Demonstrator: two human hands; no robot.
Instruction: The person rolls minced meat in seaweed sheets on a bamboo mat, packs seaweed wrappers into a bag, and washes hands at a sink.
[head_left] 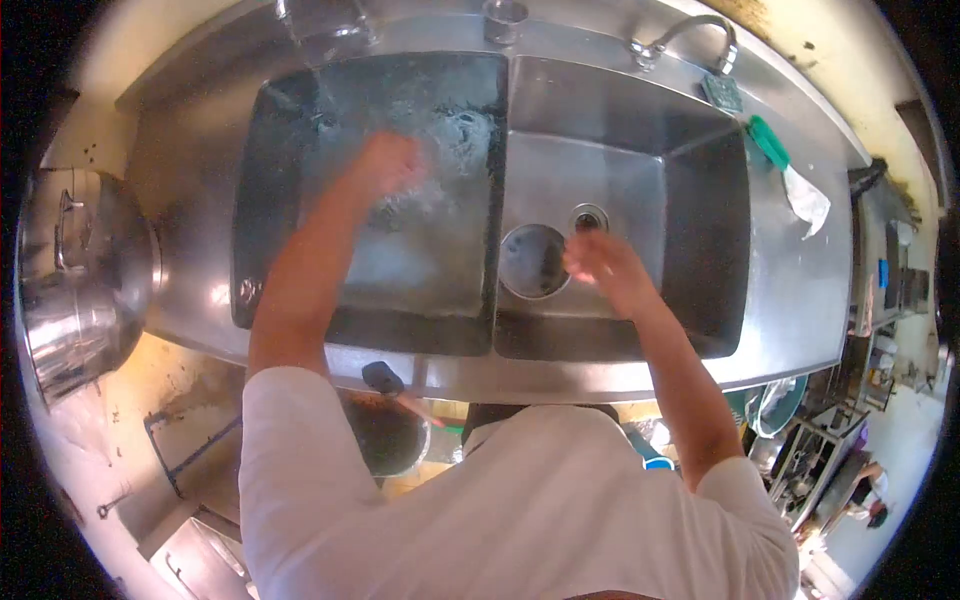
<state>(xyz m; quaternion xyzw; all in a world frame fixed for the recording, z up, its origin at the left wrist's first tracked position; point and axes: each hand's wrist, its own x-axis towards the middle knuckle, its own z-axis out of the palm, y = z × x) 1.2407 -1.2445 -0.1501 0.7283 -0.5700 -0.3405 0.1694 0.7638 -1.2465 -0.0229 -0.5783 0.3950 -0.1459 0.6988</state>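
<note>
My left hand (392, 165) is over the left sink basin (245, 210), at the splashing water (460, 130). Motion smears its fingers, and I make out nothing held in it. My right hand (607, 265) hovers over the right sink basin (700, 220), its fingers loosely bent and partly apart, with nothing visible in them. Just left of these fingers, a round metal bowl (532, 262) rests in the right basin, close to the drain (588, 216). Whether the fingers touch its rim I cannot tell.
A faucet (690, 38) curves over the back ledge, near a green scouring pad (722, 93). A green-handled brush or scraper (790, 170) lies on the right counter. A clear cup (504, 20) stands behind the divider. At left is a large metal pot (85, 280).
</note>
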